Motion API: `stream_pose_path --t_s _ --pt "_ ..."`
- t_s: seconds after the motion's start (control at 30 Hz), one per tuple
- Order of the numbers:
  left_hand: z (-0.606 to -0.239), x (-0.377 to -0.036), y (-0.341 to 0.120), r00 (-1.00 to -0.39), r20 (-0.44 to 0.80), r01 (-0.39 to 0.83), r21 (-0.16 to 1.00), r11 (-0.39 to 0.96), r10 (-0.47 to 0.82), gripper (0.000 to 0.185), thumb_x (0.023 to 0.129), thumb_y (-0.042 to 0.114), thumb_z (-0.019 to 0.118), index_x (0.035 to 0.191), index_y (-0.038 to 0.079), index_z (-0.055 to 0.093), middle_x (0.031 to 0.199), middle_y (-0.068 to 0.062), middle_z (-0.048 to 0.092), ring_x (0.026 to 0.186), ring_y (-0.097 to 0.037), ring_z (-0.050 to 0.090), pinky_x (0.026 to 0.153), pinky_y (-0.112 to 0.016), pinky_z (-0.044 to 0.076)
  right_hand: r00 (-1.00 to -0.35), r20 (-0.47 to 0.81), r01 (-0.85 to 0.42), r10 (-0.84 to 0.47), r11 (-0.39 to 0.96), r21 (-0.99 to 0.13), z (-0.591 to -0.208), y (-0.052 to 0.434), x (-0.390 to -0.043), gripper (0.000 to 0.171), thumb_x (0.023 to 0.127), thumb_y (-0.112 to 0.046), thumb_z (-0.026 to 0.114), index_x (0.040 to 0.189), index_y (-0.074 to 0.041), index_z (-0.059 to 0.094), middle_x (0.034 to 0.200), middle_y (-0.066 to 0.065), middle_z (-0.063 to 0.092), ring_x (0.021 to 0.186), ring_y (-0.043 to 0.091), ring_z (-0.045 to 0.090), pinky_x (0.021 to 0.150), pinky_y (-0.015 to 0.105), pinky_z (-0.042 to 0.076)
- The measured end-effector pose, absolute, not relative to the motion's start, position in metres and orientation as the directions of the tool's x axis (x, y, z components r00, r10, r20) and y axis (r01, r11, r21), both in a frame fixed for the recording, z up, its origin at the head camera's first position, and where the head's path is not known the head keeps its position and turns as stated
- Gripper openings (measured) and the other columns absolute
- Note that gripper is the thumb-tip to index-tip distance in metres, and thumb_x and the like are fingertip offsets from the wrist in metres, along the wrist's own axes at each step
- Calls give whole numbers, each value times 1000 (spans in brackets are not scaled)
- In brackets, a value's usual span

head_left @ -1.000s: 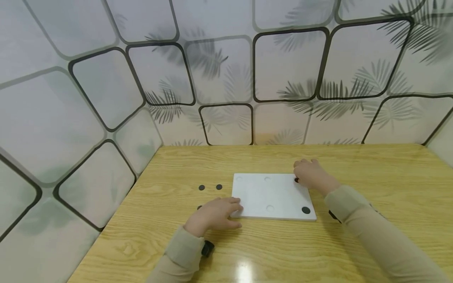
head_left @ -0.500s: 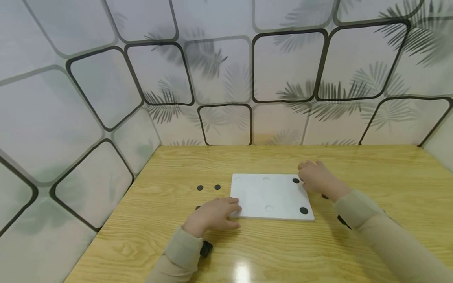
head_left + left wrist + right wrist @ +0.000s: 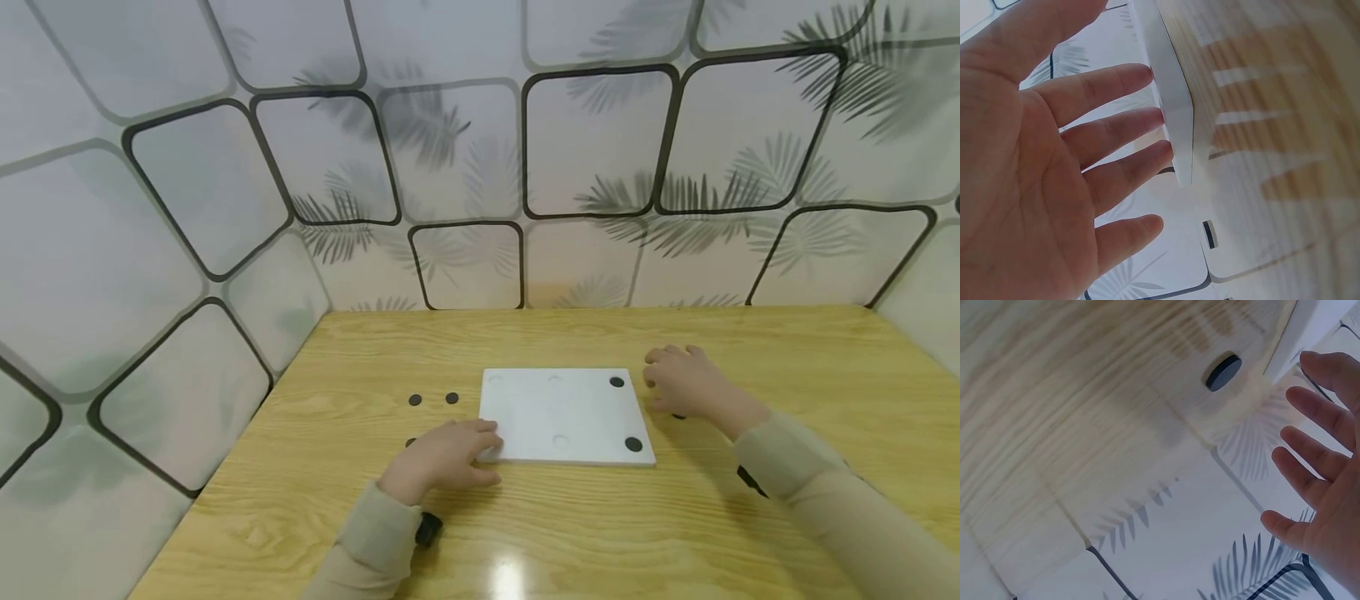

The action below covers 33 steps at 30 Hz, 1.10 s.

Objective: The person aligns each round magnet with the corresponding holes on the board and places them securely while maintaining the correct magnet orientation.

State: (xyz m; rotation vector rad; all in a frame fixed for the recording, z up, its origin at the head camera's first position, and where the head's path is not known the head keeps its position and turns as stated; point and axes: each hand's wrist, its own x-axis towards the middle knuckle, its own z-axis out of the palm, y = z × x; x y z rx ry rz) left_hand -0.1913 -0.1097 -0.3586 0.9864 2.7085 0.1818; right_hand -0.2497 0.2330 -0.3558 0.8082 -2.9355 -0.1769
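A white board (image 3: 555,412) with shallow round recesses lies on the wooden table. One black disc (image 3: 617,382) sits in its far right corner, another black disc (image 3: 633,444) in its near right corner. My left hand (image 3: 444,457) rests its fingertips on the board's near left corner; the left wrist view has these fingers (image 3: 1119,125) extended against the board's edge. Right of the board, my right hand (image 3: 686,385) hovers with spread, slightly bent fingers and holds nothing. Below it lies a loose black disc (image 3: 1224,373), mostly covered by the hand in the head view.
Left of the board lie two black discs, a left one (image 3: 415,400) and a right one (image 3: 452,398). A third disc (image 3: 411,442) is partly hidden behind my left hand. Patterned walls (image 3: 592,167) border the table (image 3: 570,533) at the back and left.
My right hand has moved off the far right corner of the board to the right, uncovering the black disc there. The left hand stays on the board. The view has shifted slightly.
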Motion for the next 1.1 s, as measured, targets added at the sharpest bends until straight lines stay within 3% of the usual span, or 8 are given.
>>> stream_pose_path --t_s 1.1 --pt "-358 -193 -109 -731 -187 624 207 753 657 47 84 38 58 123 12 53 134 -6 40 123 -21 35 101 -37 29 -874 -27 -485 -485 868 108 -363 256 -232 16 70 -23 74 69 -19 59 98 11 56 91 35 50 76 67 32"
